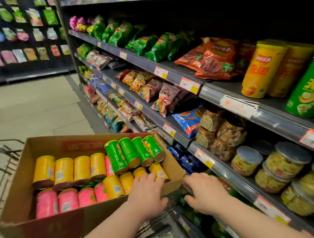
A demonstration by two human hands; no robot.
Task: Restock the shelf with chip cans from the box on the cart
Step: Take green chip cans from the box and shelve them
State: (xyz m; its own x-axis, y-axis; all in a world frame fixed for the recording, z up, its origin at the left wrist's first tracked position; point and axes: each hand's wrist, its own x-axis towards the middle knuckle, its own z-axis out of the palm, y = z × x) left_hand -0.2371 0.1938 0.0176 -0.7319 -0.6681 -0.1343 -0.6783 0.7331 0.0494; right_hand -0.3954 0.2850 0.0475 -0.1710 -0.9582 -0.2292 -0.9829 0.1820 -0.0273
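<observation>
Cans (63, 173) lying loose in the box (48, 229) on the cart (2, 172) could spill if the left hand (147, 193), curled over its near wall, tugs; the hold of the right hand (205, 192) is unclear.

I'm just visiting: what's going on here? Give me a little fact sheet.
place: shop aisle, snack shelf at right
cardboard box: open, on the cart
cans inside: yellow cans, pink cans, green cans, lying down
shelf cans: yellow and green, upright
left hand: grips box wall, fingers inside
right hand: by box corner, grip unclear
</observation>
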